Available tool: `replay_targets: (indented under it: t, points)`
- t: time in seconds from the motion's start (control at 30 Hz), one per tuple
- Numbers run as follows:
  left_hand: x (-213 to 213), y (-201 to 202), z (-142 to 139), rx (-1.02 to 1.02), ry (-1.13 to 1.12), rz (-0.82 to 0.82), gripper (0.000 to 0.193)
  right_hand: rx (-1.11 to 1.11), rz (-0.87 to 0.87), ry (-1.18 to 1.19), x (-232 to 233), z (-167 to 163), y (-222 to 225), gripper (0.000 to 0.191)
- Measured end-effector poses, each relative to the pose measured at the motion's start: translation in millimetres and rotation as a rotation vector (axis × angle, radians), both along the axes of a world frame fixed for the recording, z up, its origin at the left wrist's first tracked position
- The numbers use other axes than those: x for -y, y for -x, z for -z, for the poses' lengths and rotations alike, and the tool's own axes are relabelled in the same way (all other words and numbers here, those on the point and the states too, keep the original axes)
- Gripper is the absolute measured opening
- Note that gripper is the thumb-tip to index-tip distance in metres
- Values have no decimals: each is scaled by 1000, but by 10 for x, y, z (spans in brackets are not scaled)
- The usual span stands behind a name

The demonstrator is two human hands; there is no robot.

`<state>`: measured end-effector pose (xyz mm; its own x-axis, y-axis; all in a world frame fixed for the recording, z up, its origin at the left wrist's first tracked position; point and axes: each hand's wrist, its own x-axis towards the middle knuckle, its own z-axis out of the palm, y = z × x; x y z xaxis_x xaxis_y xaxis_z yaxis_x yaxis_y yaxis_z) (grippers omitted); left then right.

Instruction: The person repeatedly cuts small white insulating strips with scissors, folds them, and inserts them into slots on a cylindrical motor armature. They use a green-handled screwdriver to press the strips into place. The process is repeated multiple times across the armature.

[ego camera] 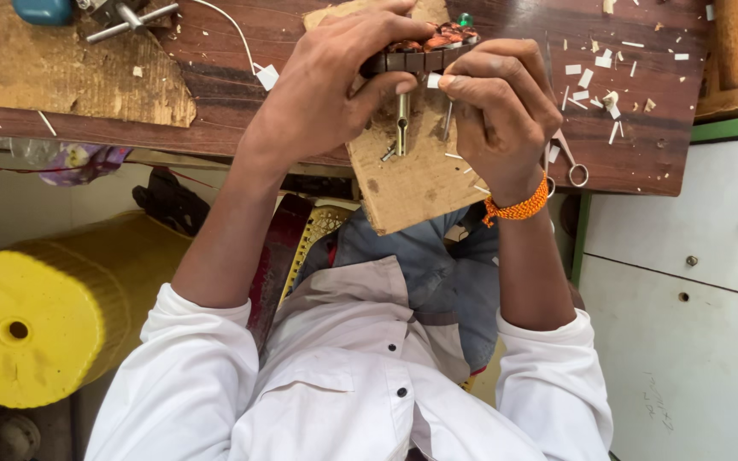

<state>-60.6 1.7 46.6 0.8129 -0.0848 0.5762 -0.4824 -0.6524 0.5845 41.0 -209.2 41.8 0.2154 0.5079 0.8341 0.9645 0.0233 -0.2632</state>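
At the twelve o'clock edge of the cardboard scrap [416, 183] on the table [215, 51], the left hand [326, 81] clenches a dark wound part [424, 47] while the right hand [497, 107] pinches a white slip [434, 81], which could slip free among the scattered scraps if either grasp slackens.

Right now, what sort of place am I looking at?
Probably a small repair or craft workshop: a worn wooden bench strewn with white offcuts, scissors, and both hands working a coil-wound part.
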Motion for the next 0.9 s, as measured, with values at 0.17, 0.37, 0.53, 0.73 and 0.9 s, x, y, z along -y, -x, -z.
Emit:
replay_targets:
  t: [0.17, 0.37, 0.53, 0.73, 0.9]
  points:
    - [60, 0, -67, -35, -68, -45, 41, -47, 65, 50, 72, -41, 47, 21]
    - [132, 11, -90, -20, -123, -134, 38, -5, 133, 94, 110, -84, 161, 22]
    - [160, -10, -76, 25, -171, -163, 35, 30, 189, 115, 81, -84, 253, 22]
    - [147, -45, -100, 64, -236, -160, 36, 83, 241, 118, 72, -96, 293, 22]
    - [153, -62, -123, 72, -231, -146, 37, 106, 283, 114, 51, -66, 343, 20]
